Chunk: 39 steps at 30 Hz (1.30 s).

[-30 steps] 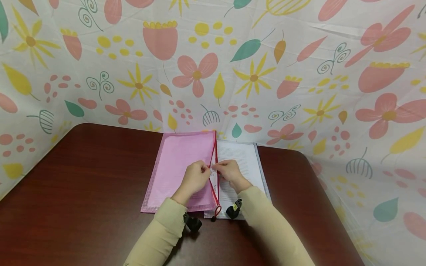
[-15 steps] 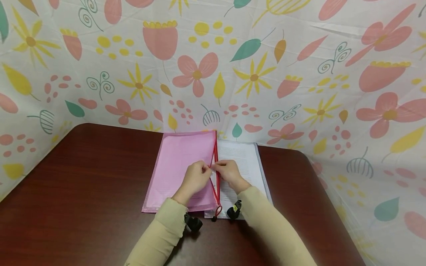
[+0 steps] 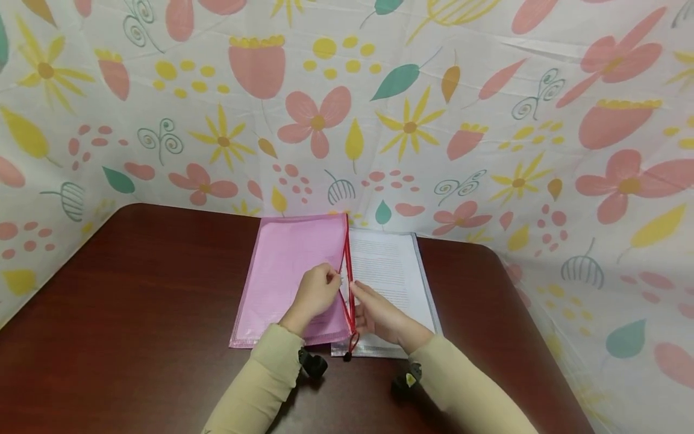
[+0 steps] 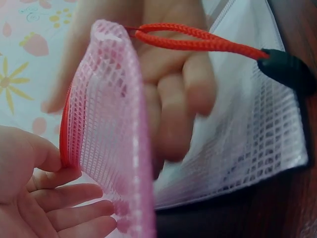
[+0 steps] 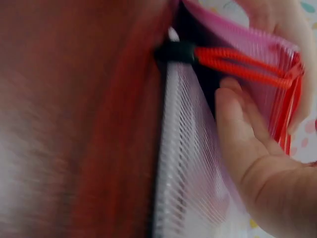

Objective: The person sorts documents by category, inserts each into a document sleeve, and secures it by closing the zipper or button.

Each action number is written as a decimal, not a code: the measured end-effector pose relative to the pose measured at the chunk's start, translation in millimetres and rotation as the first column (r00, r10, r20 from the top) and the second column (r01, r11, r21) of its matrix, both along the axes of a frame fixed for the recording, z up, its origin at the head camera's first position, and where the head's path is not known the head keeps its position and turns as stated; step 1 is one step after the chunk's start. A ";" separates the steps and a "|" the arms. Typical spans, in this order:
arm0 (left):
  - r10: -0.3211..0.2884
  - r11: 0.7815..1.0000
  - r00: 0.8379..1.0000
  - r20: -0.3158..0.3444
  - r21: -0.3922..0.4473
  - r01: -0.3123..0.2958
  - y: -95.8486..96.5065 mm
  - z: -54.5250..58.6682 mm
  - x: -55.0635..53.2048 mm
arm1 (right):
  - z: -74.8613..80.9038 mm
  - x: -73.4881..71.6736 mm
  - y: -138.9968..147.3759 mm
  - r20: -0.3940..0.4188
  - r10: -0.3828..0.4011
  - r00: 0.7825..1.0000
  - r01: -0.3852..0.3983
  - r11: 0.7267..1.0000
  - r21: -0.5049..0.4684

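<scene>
A pink mesh zip pouch (image 3: 276, 259) lies on the table, its red-zipped right side parted and papers inside. My left hand (image 3: 318, 289) pinches the red zipper edge (image 4: 64, 134) between thumb and finger, the other fingers extended in the left wrist view. My right hand (image 3: 386, 316) is beside the lower half of the zipper, fingers loosely bent and holding nothing. In the right wrist view its fingers (image 5: 237, 114) are close to the pouch's corner. A red pull cord (image 4: 198, 42) with a dark toggle (image 4: 287, 69) hangs from the zipper's near end.
A clear mesh pouch (image 3: 391, 259) with a dark edge and printed pages lies partly under the pink one. The dark wood table (image 3: 141, 313) has rounded far corners. A flowered cloth (image 3: 347, 120) stands along its back and sides.
My right hand has let go of the zipper edge near the left fingertips and moved down and right, its fingers spreading. My left hand keeps its pinch. The head view has shifted slightly.
</scene>
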State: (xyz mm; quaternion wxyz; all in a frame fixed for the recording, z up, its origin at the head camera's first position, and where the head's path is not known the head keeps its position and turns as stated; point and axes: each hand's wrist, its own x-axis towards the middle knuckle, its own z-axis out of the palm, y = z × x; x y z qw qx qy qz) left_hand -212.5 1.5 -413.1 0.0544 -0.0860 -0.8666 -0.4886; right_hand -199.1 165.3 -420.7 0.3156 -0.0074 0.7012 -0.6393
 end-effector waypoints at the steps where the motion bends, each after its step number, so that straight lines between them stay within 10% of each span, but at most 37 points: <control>1: -0.001 1.000 1.000 0.000 -0.005 0.001 0.3 -0.7 -0.3 | 0.2 3.9 1.7 0.015 0.029 0.999 -0.029 0.999 -0.018; 10: -0.035 0.998 0.995 0.093 -0.049 0.039 3.8 -8.5 -1.1 | -2.0 22.5 13.2 -0.050 0.189 0.981 -0.184 0.978 0.095; 15: -0.102 0.971 0.984 0.144 -0.199 0.130 5.1 -11.2 2.5 | -1.9 23.3 20.4 -0.219 0.307 0.926 -0.228 0.918 0.323; 23: -0.307 0.869 0.902 0.304 -0.297 0.396 -0.6 -10.5 9.7 | 1.1 28.2 29.1 -0.298 0.460 0.836 -0.277 0.824 0.493; 29: -0.355 0.794 0.850 0.389 -0.355 0.494 -1.2 -5.0 12.3 | 2.6 31.1 28.7 -0.292 0.415 0.862 -0.234 0.836 0.497; 39: -0.306 0.772 0.867 0.394 -0.430 0.468 4.7 -1.6 17.2 | -2.9 29.5 24.5 -0.325 0.285 0.902 -0.148 0.910 0.387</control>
